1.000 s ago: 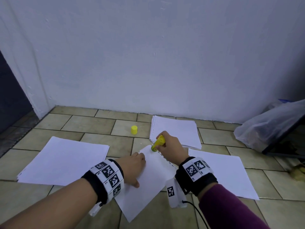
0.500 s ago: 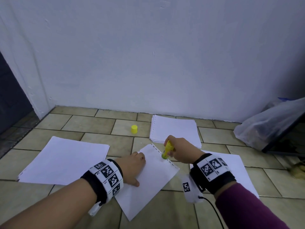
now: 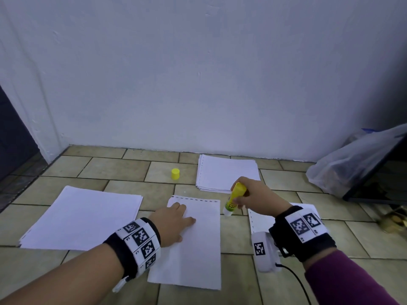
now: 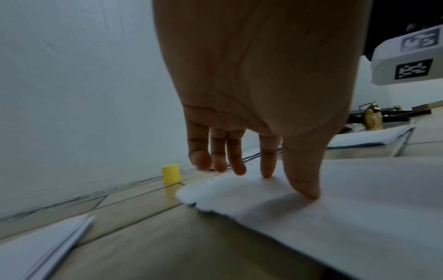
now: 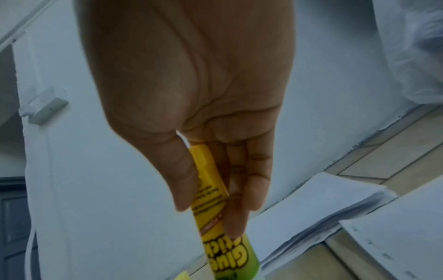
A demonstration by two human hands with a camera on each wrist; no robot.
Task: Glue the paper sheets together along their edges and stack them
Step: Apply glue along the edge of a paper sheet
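Observation:
A single white sheet (image 3: 198, 249) with a punched top edge lies on the tiled floor in front of me. My left hand (image 3: 174, 221) presses flat on its upper left part, fingers straight (image 4: 266, 166). My right hand (image 3: 251, 199) grips a yellow glue stick (image 3: 234, 198), tip down, just past the sheet's upper right corner. In the right wrist view the glue stick (image 5: 215, 204) sits between thumb and fingers. The yellow cap (image 3: 175, 173) stands apart on the floor.
A paper stack (image 3: 83, 216) lies to the left, another stack (image 3: 226, 172) by the wall, and a sheet (image 3: 262, 221) under my right wrist. A plastic bag (image 3: 352, 166) and a dark panel (image 3: 378, 183) fill the right corner. Wall close behind.
The sheet has turned from a diagonal lie to square with me under my left hand. My right hand with the glue stick has moved right, off the sheet's edge.

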